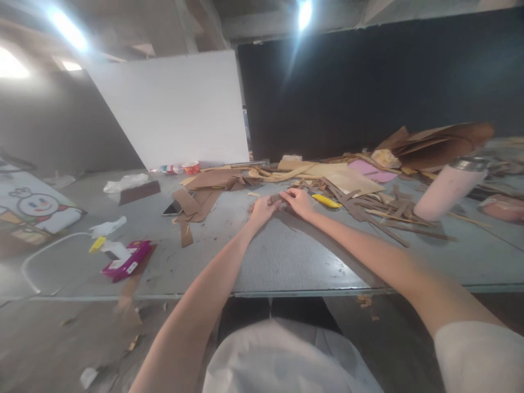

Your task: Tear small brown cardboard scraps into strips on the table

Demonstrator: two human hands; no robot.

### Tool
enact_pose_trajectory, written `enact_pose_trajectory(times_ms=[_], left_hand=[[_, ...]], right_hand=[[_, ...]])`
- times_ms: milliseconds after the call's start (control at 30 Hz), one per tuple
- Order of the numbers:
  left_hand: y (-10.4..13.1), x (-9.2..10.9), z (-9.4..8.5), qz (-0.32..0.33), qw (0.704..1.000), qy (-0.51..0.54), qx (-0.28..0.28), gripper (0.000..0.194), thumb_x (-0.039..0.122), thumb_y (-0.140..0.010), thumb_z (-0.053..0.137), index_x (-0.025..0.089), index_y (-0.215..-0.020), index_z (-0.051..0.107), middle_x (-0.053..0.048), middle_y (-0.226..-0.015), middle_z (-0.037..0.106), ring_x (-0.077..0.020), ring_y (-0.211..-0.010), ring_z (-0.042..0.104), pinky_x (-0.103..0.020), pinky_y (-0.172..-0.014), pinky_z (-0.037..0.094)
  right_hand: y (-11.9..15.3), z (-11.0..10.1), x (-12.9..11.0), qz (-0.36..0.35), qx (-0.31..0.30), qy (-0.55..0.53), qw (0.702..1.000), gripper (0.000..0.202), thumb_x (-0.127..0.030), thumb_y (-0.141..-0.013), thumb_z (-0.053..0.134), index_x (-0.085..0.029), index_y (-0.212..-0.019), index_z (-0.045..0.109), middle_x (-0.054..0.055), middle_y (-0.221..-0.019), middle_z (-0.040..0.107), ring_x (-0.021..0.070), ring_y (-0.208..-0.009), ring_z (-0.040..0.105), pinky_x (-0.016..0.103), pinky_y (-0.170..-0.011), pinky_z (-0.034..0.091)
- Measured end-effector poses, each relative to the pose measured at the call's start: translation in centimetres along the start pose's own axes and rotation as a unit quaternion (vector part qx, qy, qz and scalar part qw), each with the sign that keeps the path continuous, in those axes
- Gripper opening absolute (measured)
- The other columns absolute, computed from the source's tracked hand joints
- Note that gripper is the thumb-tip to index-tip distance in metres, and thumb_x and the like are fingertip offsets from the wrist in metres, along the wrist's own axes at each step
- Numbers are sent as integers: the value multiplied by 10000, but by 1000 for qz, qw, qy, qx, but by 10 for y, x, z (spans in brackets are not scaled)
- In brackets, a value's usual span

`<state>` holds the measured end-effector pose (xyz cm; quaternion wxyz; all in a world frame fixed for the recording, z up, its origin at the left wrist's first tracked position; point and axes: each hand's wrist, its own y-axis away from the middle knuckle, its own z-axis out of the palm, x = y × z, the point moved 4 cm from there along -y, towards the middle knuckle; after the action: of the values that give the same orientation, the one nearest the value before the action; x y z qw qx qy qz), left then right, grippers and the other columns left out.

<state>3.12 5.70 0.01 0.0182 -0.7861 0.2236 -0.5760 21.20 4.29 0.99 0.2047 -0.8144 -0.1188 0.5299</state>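
Observation:
Both of my hands meet over the middle of the grey table (282, 267). My left hand (264, 210) is closed on one end of a small brown strip (277, 198), which looks like leather or card. The fingers of my right hand (297, 201) pinch the same strip at its other end. Most of the strip is hidden by my fingers. Just right of my right hand lies a yellow cutter (326, 201), apart from it. Beyond that, several dark brown strips (360, 207) are strewn in a loose pile.
At right stands a pink bottle (450, 188), tilted in view. Brown sheets (204, 199) and a phone (172, 208) lie left of my hands. A magenta wipes packet (127, 261) sits near the front left edge. Tan scraps and a large rolled brown sheet (442, 144) line the back.

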Motion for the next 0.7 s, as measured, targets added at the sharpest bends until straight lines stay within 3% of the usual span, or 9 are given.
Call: enact_pose_trajectory(times_ms=[233,700], left_hand=[[-2,-1,1,12,1000,1,-8,364,537,-987,719,189,-921,635,-53,-719,764,-153,-585,628,-272,-608,448],[-1,3,-5,17,999,-22,32,324,483,-1012,700,201,-867,634,-80,-845,808,-159,-605,673,-277,-636,492]], right_hand=[[1,1,-5,-9,-10,5,1000,551,-723,-957,604,-219,-744,677,34,-671,677,201,-654,607,320,-682,471],[4,2,-12,-37,-41,-28,998,499,-677,-970,603,-231,-749,631,32,-714,682,201,-700,621,323,-727,483]])
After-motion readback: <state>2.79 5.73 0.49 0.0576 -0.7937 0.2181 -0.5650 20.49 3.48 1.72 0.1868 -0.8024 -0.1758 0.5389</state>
